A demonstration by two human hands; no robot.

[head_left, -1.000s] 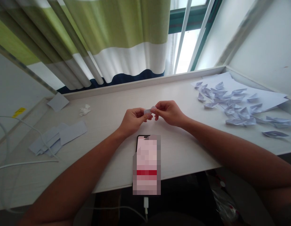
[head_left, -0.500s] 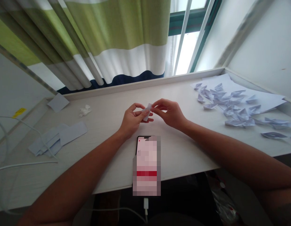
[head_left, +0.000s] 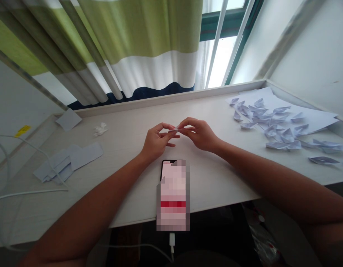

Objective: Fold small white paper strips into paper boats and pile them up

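Note:
Between my two hands, above the middle of the desk, is a small folded piece of white paper (head_left: pixel 173 130), seen nearly edge-on. My left hand (head_left: pixel 157 140) pinches its left end between thumb and forefinger, with the other fingers held apart below. The thumb and fingertips of my right hand (head_left: pixel 199 132) close on its right end. Fingers cover most of the paper, so its folds cannot be made out. On the right lie several folded paper boats (head_left: pixel 282 131), some on flat white sheets (head_left: pixel 307 111).
A phone (head_left: pixel 173 189) with a blurred screen lies at the desk's front edge, a white charging cable (head_left: pixel 172 241) below it. Paper pieces (head_left: pixel 86 155), a crumpled tissue (head_left: pixel 100 129) and a square sheet (head_left: pixel 68 119) lie left, near white cables (head_left: pixel 29 193). A curtain (head_left: pixel 149 33) hangs behind.
The paper has turned from standing upright with its face showing to lying almost flat, edge-on. Both hands stay in nearly the same place, the right fingertips now closer to the left ones.

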